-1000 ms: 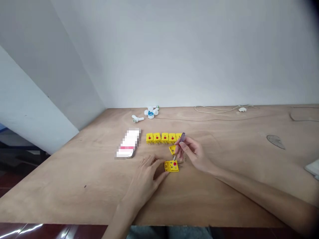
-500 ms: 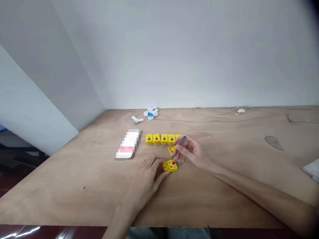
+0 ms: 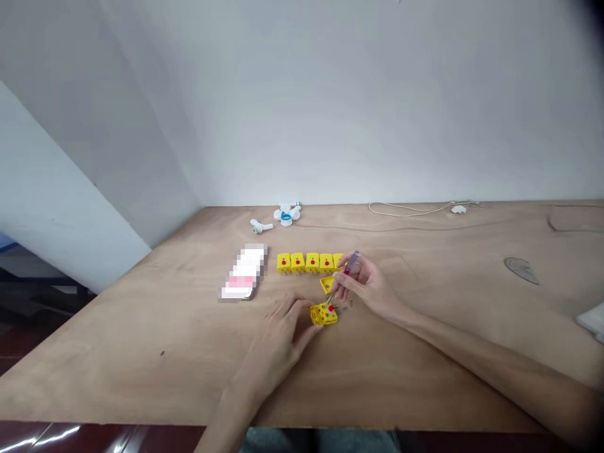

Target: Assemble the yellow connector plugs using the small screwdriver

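Note:
My left hand rests its fingertips against a yellow connector block with a red dot, steadying it on the wooden table. My right hand pinches a small screwdriver with a translucent purple handle. The thin shaft points down to the block's top, near the red dot, and the fingers partly hide it. A yellow housing half lies open just beyond the block, below my right fingers. Several tiny metal parts lie beside the block.
A straight row of several yellow connectors with red dots stands just beyond my hands. To its left lies a pixelated white and pink package. White plastic fittings and a pale cable lie along the wall.
The screwdriver handle has tilted to the right, and its tip stays at the block. The block has turned slightly under my left fingers. The row and package stay in place.

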A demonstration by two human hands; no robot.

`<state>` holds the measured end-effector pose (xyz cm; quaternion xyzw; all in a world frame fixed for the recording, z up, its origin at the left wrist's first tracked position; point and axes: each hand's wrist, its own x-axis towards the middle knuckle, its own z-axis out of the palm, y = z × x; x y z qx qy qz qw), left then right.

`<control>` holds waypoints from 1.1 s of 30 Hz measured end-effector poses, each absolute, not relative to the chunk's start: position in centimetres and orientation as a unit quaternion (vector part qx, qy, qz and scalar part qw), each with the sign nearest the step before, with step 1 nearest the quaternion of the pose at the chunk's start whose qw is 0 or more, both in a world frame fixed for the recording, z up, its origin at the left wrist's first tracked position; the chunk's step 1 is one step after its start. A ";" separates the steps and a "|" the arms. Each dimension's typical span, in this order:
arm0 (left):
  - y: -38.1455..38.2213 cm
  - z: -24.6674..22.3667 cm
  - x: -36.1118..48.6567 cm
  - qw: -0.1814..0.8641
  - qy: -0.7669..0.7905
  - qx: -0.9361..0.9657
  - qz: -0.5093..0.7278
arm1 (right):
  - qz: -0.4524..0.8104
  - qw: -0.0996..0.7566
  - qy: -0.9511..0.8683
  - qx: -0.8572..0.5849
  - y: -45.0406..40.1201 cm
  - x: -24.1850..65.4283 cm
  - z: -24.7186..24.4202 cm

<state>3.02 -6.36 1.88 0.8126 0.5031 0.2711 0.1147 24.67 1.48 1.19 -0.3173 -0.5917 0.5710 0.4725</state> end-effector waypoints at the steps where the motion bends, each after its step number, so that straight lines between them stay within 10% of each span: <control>1: -6.3 1.9 3.0 0.116 0.503 0.812 0.272 | 0.571 0.475 -0.596 -0.306 1.4 24.8 1.3; 33: -6.1 0.7 2.9 0.192 0.546 0.761 0.293 | 0.574 0.498 -0.564 -0.324 1.4 24.0 0.8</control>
